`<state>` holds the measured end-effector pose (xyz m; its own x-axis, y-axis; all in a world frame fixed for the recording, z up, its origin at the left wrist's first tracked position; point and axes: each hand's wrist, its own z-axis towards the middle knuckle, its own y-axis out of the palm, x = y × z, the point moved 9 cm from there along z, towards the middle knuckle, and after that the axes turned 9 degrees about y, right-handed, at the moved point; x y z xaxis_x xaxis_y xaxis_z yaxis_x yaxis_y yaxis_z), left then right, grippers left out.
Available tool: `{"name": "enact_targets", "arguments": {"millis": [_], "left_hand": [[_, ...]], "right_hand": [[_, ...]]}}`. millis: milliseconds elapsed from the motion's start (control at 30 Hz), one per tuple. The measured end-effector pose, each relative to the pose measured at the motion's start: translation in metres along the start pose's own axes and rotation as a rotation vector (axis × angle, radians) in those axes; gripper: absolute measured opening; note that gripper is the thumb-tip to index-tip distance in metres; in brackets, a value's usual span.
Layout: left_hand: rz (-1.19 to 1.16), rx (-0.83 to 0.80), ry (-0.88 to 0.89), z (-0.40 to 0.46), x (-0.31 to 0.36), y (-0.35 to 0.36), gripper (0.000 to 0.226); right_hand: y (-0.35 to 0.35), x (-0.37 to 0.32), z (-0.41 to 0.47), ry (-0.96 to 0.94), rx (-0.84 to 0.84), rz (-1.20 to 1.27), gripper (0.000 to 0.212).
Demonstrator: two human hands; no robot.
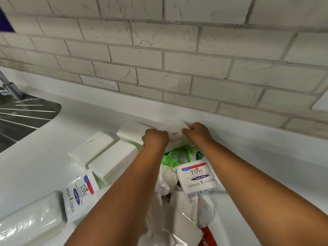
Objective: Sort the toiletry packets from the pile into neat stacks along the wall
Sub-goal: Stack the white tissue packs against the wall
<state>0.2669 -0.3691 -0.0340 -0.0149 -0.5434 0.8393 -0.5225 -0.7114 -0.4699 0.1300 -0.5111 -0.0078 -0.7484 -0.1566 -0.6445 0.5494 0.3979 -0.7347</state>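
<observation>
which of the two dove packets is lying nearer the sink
The Dove packet left of the left forearm, its label turned sideways. The other Dove packet lies right of that forearm, label upright.

Both bare forearms extended forward from bottom of view, converging toward the far centre. Left hand [155, 139] seen from the back, knuckles up, fingers curled under and closed on the left end of a white packet [174, 134]. Right hand [197, 132] likewise knuckles up, fingers curled, thumb and fingertips pinching the packet's right end near its upper corner. Hands level with each other, near but apart, with the packet's middle showing between the two grips. Wrists roughly straight, in line with forearms. Left forearm angled up and rightward toward its grip, right forearm up and leftward. Fingertips mostly hidden under the knuckles
</observation>
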Motion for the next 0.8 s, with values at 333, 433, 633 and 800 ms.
{"name": "enact_targets", "arguments": {"millis": [333, 433, 633, 800], "left_hand": [[-0.044, 0.052, 0.083, -0.005, 0.003, 0.002, 0.028], [-0.081, 0.068, 0.185, -0.014, 0.018, 0.003, 0.035], [-0.158, 0.038, 0.387, -0.061, 0.058, 0.013, 0.022], [-0.192, -0.039, 0.496, -0.113, 0.090, 0.038, 0.024]], "right_hand": [[-0.012, 0.006, -0.015, -0.034, 0.060, 0.136, 0.033], [-0.027, 0.013, -0.026, -0.023, 0.101, 0.238, 0.029], [-0.077, 0.031, -0.055, -0.041, 0.229, 0.314, 0.020], [-0.129, 0.065, -0.085, -0.018, 0.335, 0.375, 0.020]]}}
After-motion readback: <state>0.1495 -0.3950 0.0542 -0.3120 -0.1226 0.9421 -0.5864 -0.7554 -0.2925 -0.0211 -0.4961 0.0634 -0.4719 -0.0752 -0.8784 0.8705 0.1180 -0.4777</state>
